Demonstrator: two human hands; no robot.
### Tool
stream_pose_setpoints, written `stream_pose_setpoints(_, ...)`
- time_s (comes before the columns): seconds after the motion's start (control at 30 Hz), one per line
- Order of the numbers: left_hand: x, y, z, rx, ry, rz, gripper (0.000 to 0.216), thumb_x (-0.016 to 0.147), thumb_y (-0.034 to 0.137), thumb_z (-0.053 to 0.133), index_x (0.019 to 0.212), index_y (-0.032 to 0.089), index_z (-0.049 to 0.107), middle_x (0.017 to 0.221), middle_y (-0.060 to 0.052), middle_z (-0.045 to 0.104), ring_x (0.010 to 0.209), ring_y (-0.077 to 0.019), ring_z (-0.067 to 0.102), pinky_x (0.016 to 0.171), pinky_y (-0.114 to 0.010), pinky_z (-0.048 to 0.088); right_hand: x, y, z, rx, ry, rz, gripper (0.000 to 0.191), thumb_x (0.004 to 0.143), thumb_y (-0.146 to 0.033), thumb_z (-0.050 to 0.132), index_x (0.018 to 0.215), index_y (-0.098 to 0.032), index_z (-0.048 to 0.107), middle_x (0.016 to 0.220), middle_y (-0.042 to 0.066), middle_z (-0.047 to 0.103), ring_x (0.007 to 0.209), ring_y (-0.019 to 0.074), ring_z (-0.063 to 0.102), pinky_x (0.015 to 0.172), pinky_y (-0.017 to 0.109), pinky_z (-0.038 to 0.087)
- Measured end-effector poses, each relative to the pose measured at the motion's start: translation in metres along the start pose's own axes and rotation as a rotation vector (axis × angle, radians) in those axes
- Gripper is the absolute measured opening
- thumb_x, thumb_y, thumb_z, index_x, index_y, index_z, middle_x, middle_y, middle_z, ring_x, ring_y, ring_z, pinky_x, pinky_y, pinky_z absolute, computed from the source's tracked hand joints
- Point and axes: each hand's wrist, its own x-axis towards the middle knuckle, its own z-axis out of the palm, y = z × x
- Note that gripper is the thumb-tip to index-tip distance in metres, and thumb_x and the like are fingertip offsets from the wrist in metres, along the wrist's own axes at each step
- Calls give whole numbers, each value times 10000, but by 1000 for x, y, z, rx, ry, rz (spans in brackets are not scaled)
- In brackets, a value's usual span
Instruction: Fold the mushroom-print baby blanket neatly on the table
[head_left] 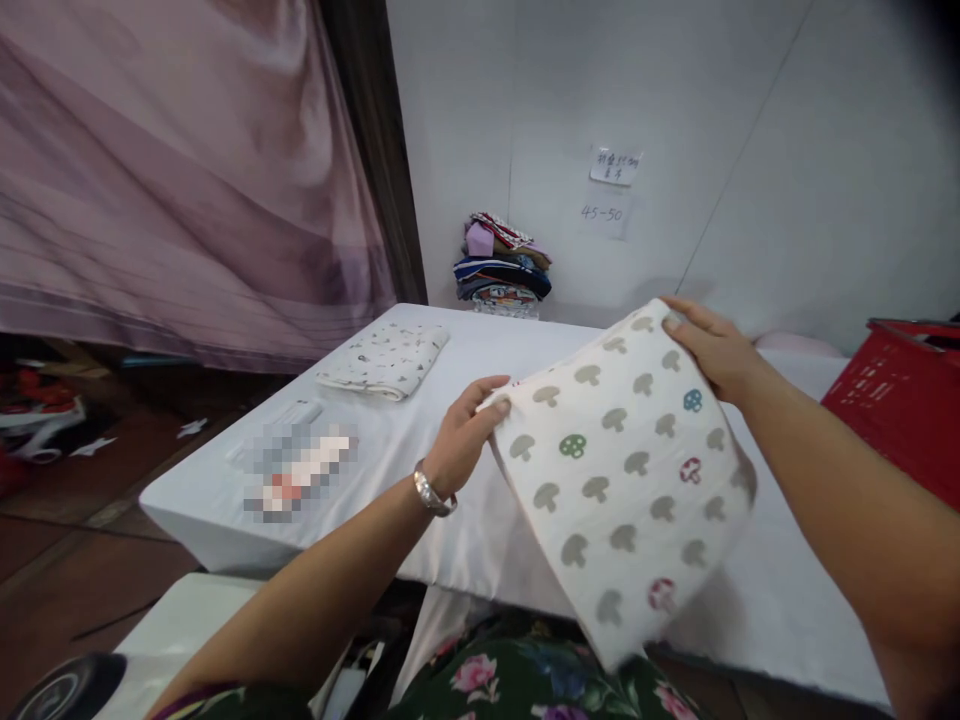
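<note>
The mushroom-printed cloth [622, 470] looks to me like soft cotton, matt, with a quite smooth face. The folded cloth [386, 360] has the same matt look, while the table cover [397, 430] is of smooth white fabric with a slight sheen. I see a bracelet [429, 492] of shiny, silver-coloured metal — it catches the light clearly. The curtain [187, 150] is thin and satiny, softly glossy along its folds. The wall [465, 100] is smooth and rather matt; the note [615, 167] on it is of paper. The basket [892, 410] seems hard plastic, and the floral garment [540, 670] is cloth.
</note>
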Motion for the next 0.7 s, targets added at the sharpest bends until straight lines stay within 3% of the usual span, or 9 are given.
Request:
stream_pose_setpoints(0.13,26,-53,12,-173,-10,-347,347,751,433,552,962,157,576,849,-51,628,732,-149,592,610,-236,479,21,58,13,-177,-113,291,524,747,-417,602,1225,-216,521,775,61,695,625,213,643,536,354,533)
stream_pose_setpoints(0.2,38,-82,13,-141,71,-554,308,735,433,585,857,151,571,846,-64,642,766,-164,604,628,-250,490,23,100,31,-401,-139,344,470,776,-420,546,1180,-180,561,878,86,700,728,219,657,656,373,537)
stream_pose_setpoints(0.27,47,-103,12,-119,117,-637,284,732,412,601,829,149,558,879,-87,652,795,-187,613,634,-279,503,21,135,50,-499,-128,336,452,772,-434,534,1105,-140,614,961,121,684,855,245,646,782,399,504)
stream_pose_setpoints(0.4,56,-122,6,-122,127,-675,225,735,349,603,826,149,554,924,-99,656,813,-200,620,636,-302,517,17,166,71,-621,-114,281,477,792,-493,467,1029,-124,654,1081,144,640,1063,288,561,943,416,403)
stream_pose_setpoints(0.6,61,-129,4,-103,139,-701,207,722,330,598,824,157,548,940,-101,649,846,-224,617,638,-314,513,19,171,67,-766,-217,206,762,713,-624,519,1328,-184,426,1220,146,559,1096,331,530,925,479,409)
stream_pose_setpoints(0.7,62,-129,7,-97,142,-684,239,712,340,613,868,171,547,975,-84,643,876,-218,613,668,-305,511,21,180,65,-840,-250,70,715,731,-607,508,1306,-185,453,1313,132,480,1187,326,454,977,459,375)
